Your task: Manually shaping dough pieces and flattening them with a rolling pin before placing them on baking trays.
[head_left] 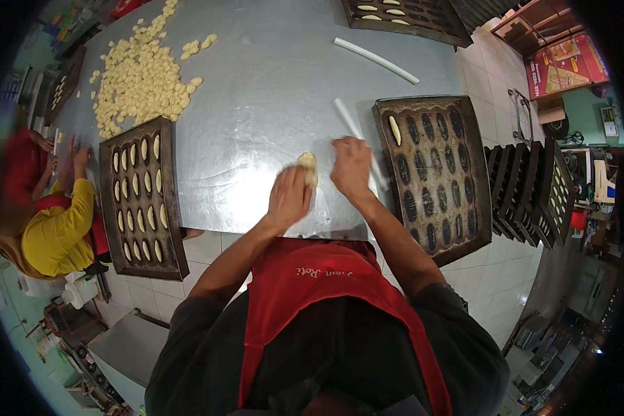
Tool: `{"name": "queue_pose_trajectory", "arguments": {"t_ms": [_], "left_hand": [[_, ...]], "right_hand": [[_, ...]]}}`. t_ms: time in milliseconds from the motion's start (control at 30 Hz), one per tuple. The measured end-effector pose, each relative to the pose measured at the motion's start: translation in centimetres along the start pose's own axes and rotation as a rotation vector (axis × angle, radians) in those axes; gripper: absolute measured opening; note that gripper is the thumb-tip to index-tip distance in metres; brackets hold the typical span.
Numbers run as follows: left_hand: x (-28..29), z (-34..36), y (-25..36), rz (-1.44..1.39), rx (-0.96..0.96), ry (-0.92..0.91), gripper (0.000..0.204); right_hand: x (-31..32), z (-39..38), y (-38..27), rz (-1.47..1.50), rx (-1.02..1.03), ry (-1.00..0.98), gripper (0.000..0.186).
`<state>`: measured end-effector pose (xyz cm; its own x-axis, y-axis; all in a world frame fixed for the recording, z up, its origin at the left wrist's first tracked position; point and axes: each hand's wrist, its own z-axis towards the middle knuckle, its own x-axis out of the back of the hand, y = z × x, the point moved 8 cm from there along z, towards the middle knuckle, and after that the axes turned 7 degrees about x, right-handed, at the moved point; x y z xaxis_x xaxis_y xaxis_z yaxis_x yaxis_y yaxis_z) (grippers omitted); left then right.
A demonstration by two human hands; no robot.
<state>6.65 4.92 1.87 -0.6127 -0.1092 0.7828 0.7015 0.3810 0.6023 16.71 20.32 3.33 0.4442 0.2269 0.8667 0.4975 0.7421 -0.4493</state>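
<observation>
**Shaping a dough piece on the steel counter**

A pale dough piece (pixel 308 166) is pressed on the counter (pixel 256 104) under the left hand (pixel 289 197), whose grip lies flat and closed over its near end. The right hand (pixel 351 168) rests just beside it; its grip appears loosely curled on nothing, though the fingers are partly hidden. The piece's long axis runs away from the body. Even, light rolling pressure is advised, keeping the taper symmetrical. A nearly empty moulded tray (pixel 433 173) lies to the right, holding one shaped piece (pixel 394 130).
</observation>
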Motion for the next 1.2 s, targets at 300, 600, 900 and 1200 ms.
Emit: {"name": "queue_pose_trajectory", "arguments": {"t_ms": [300,600,900,1200], "left_hand": [[0.1,-5.1,0.4,0.14,-0.232,0.138,0.057],[9.1,-0.6,-8.0,-0.184,0.055,0.312,0.03],[23.5,16.3,-23.4,0.295,-0.022,0.606,0.033],[19.0,20.1,-20.6,0.024,0.054,0.23,0.034]], "right_hand": [[-2.0,-8.1,-6.3,-0.059,0.431,-0.147,0.056],[-6.1,-0.7,-10.5,-0.034,0.233,-0.131,0.081],[-6.7,3.0,-9.2,-0.134,0.152,-0.156,0.077],[-1.9,-6.0,-5.5,0.144,0.078,-0.054,0.033]]}}
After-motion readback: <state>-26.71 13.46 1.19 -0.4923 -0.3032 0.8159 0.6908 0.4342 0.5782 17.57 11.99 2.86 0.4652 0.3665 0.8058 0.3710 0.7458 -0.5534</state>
